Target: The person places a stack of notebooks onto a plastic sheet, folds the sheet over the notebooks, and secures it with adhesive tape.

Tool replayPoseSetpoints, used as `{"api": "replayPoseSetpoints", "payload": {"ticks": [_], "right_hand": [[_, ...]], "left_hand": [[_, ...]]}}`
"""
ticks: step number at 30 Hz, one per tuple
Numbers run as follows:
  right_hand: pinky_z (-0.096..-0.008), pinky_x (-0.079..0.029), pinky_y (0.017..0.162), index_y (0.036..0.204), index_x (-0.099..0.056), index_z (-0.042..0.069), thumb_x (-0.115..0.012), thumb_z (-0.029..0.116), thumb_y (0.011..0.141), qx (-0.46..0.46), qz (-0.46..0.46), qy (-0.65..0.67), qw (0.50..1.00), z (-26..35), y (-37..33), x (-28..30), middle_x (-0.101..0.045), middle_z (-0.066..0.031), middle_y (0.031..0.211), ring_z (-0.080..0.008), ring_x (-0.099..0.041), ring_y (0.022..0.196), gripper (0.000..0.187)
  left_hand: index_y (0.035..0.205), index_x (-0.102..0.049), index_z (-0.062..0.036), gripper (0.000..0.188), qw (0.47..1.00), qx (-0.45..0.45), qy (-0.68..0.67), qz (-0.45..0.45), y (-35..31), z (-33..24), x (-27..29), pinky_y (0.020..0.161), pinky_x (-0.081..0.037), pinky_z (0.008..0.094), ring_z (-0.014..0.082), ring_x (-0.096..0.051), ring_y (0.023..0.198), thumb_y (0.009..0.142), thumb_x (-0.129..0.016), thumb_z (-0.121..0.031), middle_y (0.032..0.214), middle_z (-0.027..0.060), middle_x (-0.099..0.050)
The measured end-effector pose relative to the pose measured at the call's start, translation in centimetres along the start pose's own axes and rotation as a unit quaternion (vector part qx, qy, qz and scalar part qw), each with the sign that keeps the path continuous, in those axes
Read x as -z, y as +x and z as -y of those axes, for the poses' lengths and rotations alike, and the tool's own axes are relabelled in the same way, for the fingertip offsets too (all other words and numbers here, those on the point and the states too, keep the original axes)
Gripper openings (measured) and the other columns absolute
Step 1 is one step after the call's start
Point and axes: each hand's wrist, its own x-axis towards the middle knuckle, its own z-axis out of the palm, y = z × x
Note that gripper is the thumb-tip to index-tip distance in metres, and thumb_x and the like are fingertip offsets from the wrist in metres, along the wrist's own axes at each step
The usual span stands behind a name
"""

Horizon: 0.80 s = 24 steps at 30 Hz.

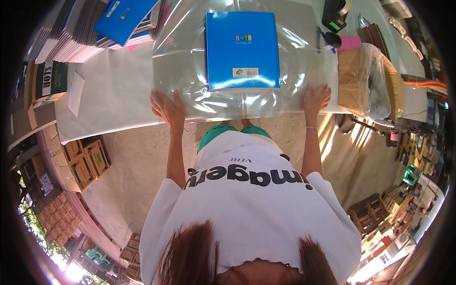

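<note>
At left, a person's left hand (167,110) is resting at the near edge of a clear plastic sheet (213,102), its thumb and fingers lying apart. Across the middle, the sheet is rippling and glinting over a pale table (109,104); handling it well probably means keeping the pull even on both sides, easing creases outward without skewing what is lying on top. That is a blue spiral notebook (242,52), sitting between the two hands but farther from the person, touching neither set of fingers; its coil is running along the left edge. At right, the right hand (317,99) is resting by the sheet's near right side, its fingers bending loosely, its thumb standing apart. Farther right, a black tape dispenser (334,16) is occupying the table's far side.
</note>
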Motion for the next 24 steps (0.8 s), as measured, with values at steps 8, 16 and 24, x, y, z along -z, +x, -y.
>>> {"api": "replayPoseSetpoints", "payload": {"ticks": [8, 16, 24], "right_hand": [[-0.0487, -0.027, 0.1, 0.129, -0.044, 0.008, -0.06, 0.025, 0.084, 0.105, 0.07, 0.011, 0.992, 2.9, -0.1, 3.6, -0.046, -0.0163, 0.125, -0.0328, -0.039, 0.12, 0.05], [-0.0248, -0.045, 0.062, 0.114, -0.052, 0.005, -0.065, 0.04, 0.085, -0.203, 0.37, 0.32, 0.848, -4.4, 4.8, 6.7, -0.061, -0.0047, 0.083, -0.0106, -0.06, 0.072, 0.048], [-0.023, -0.044, 0.056, 0.086, -0.064, 0.0, -0.078, 0.018, 0.075, -0.208, 0.194, 0.414, 0.865, -5.7, 3.0, 7.8, -0.061, -0.0015, 0.066, -0.0078, -0.054, 0.06, 0.025]], "left_hand": [[0.126, -0.049, -0.0057, 0.044, 0.999, -0.041, -0.026, 0.018, 0.4, -1.3, 2.2, 0.101, -0.029, 0.0511, 0.0336, -0.042, 0.122, 0.092, -0.051, -0.035, 0.132, 0.0174, -0.045], [0.109, -0.056, 0.0005, 0.046, 0.835, 0.306, -0.373, 0.265, 3.5, 0.4, 6.7, 0.07, -0.041, 0.0268, 0.0111, -0.051, 0.077, 0.084, -0.066, -0.036, 0.092, 0.0056, -0.06], [0.1, -0.065, 0.0003, 0.021, 0.892, 0.205, -0.37, 0.161, 3.2, 2.7, 6.6, 0.064, -0.048, 0.0233, 0.0111, -0.061, 0.069, 0.087, -0.062, -0.016, 0.079, 0.0051, -0.066]]}}
